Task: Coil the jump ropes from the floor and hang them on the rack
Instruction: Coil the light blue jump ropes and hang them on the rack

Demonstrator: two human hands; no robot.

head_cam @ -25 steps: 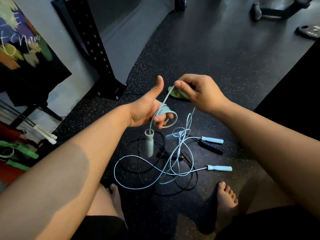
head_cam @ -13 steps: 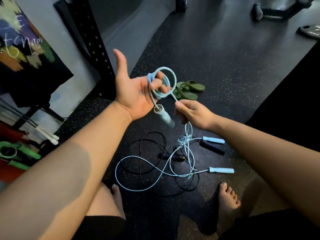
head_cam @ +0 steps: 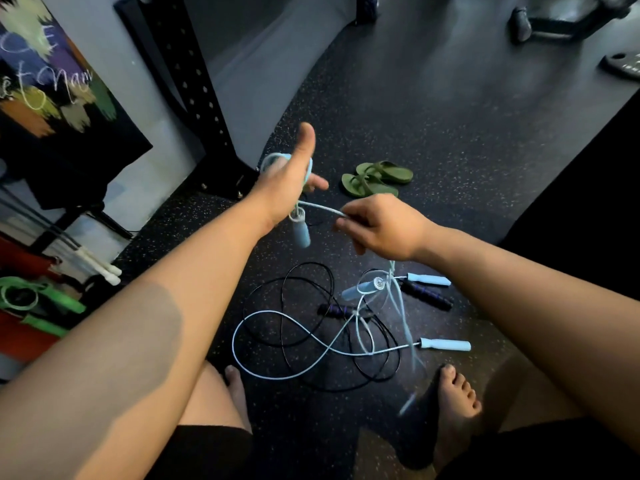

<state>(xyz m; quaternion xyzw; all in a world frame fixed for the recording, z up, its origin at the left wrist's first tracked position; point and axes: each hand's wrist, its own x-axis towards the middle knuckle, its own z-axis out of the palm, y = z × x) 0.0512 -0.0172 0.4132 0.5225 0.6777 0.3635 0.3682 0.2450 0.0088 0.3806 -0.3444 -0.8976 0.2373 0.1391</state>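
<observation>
Left hand up, thumb straight, loops of the pale blue thin-cord jump rope wound round my fingers, which hold the coil; its blue handle dangles under my wrist. Right hand pinches the cord just beside it. The rest trails to the speckled black floor, tangled with a black jump rope.

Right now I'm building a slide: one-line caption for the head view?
Left hand holds coils of a light blue jump rope, right hand pinches its cord; black jump rope on floor.
</observation>
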